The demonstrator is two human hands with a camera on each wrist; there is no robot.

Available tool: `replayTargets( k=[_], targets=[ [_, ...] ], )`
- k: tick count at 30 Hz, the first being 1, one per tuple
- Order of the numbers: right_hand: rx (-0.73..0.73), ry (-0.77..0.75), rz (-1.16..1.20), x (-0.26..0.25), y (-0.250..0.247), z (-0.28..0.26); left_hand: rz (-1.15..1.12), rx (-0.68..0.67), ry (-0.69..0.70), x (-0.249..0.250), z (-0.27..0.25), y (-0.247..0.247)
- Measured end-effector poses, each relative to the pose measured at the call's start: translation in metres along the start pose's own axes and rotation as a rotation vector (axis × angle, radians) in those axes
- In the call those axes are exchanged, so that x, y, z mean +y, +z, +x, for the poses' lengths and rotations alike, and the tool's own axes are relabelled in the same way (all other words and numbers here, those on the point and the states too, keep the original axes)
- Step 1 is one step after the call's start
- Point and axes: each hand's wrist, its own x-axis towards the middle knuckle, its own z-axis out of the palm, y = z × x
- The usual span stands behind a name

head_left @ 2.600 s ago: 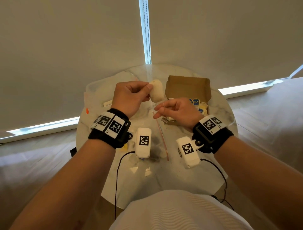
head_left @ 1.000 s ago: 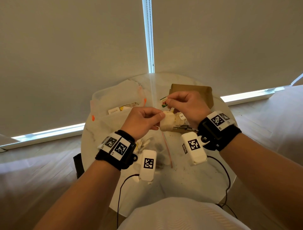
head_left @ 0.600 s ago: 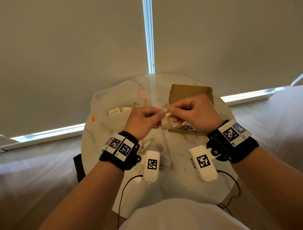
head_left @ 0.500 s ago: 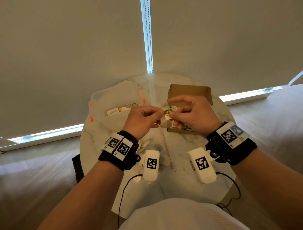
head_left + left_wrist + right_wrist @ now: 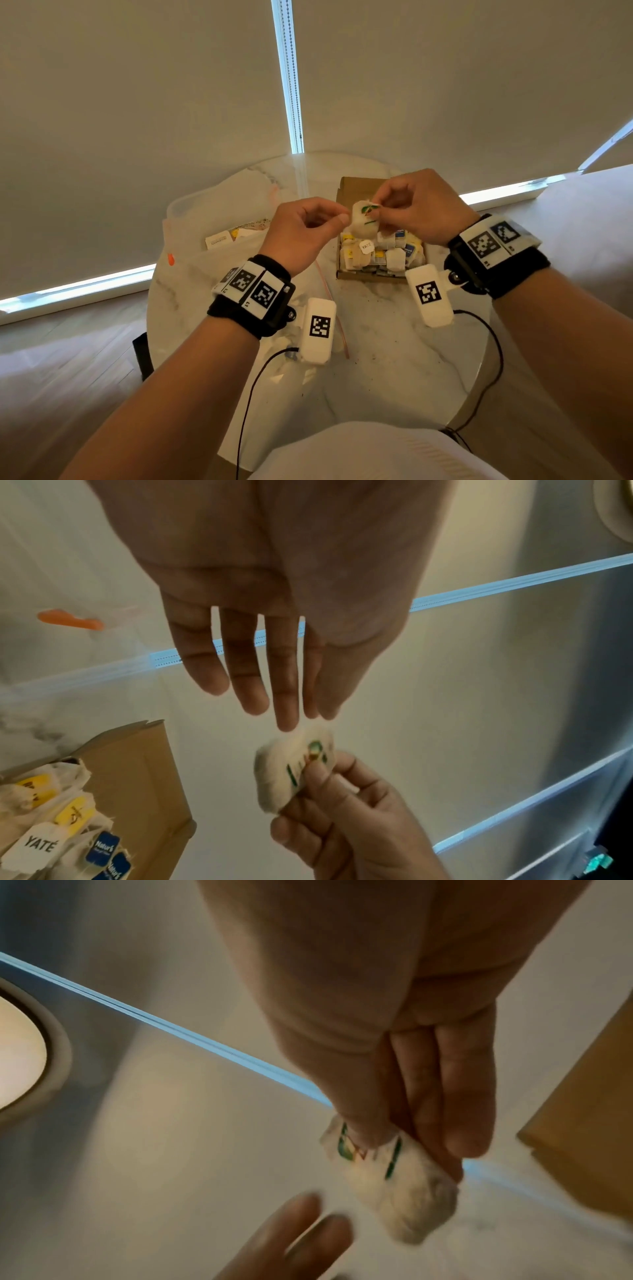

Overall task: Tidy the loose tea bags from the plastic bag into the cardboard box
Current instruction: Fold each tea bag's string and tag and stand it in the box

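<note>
A pale tea bag (image 5: 359,224) with a green-printed tag is held in the air over the cardboard box (image 5: 354,188). My right hand (image 5: 407,209) pinches bag and tag between thumb and fingers, as the right wrist view shows on the tea bag (image 5: 407,1202). My left hand (image 5: 305,229) is just left of it. In the left wrist view its fingers (image 5: 284,696) are straight, with the tips at the tea bag's (image 5: 284,777) edge. The open box (image 5: 143,777) holds several tagged tea bags. The clear plastic bag (image 5: 219,212) lies at the left.
The round marble table (image 5: 394,359) carries everything. A few flat packets (image 5: 219,240) lie in the plastic bag, which has an orange slider (image 5: 170,259). A thin red strip (image 5: 330,298) lies between my wrists. Cables hang over the near edge. Blinds stand close behind.
Both hands pinched the tea bag half a second ago. Now my left fingers have straightened off it and my right hand alone holds it, a little higher and further right, over the box.
</note>
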Motion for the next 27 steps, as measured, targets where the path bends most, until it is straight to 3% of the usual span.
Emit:
replayTargets(
  k=[6, 16, 21, 27],
  targets=[
    [0.251, 0.290, 0.000, 0.092, -0.035, 0.026, 0.005, 0.045, -0.122, -0.023, 0.001, -0.014],
    [0.069, 0.700, -0.139, 0.186, -0.010, 0.045, 0.007, 0.061, -0.247, -0.053, -0.002, -0.017],
    [0.100, 0.620, -0.460, 0.208, 0.000, 0.057, 0.010, 0.064, -0.274, -0.064, -0.001, -0.017],
    [0.177, 0.555, -0.594, 0.217, 0.003, 0.058, 0.049, 0.125, -0.382, -0.076, -0.003, -0.029]
  ],
)
